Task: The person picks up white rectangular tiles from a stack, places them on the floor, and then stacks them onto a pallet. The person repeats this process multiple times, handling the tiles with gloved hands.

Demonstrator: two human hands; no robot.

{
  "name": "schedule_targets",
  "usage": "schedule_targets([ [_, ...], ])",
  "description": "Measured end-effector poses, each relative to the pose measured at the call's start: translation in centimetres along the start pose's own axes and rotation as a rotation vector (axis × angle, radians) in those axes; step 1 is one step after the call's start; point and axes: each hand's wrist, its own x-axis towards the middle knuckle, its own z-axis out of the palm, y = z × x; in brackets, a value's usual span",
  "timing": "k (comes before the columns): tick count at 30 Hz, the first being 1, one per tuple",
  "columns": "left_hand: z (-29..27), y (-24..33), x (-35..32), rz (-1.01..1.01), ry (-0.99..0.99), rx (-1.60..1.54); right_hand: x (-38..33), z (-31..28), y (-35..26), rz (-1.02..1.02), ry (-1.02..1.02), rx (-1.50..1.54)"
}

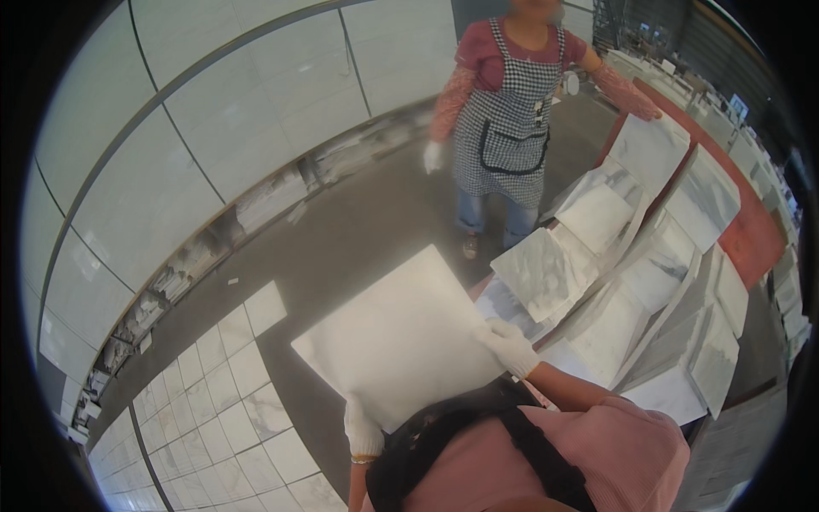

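A large white square stone tile (401, 337) is held tilted in front of my body, its pale face up. My right hand (510, 348), in a white knit glove, grips its right edge with the fingers lying over the face. My left hand (363, 431), gloved the same way, is closed on the lower left edge; its fingers are largely hidden by the tile. Close by on my right, white and grey-veined tiles (546, 277) lean in overlapping rows.
A co-worker in a checked apron (503, 128) stands ahead, one arm stretched to the tiles on a red table (755, 230). Pale tiles (226, 388) lie in a grid on the floor at left. Large white panels (256, 94) line the far left, with stacked pieces (273, 192) below.
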Motion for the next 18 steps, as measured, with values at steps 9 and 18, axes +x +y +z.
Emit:
schedule_targets([
  [9, -2.0, 1.0, 1.0, 0.045, 0.046, 0.041, 1.7, 1.7, 2.1, -0.06, -0.034, -0.079],
  [18, 2.8, 0.5, -2.4, 0.299, 0.283, 0.464, 6.2, -2.9, 2.3, -0.223, -0.168, -0.17],
])
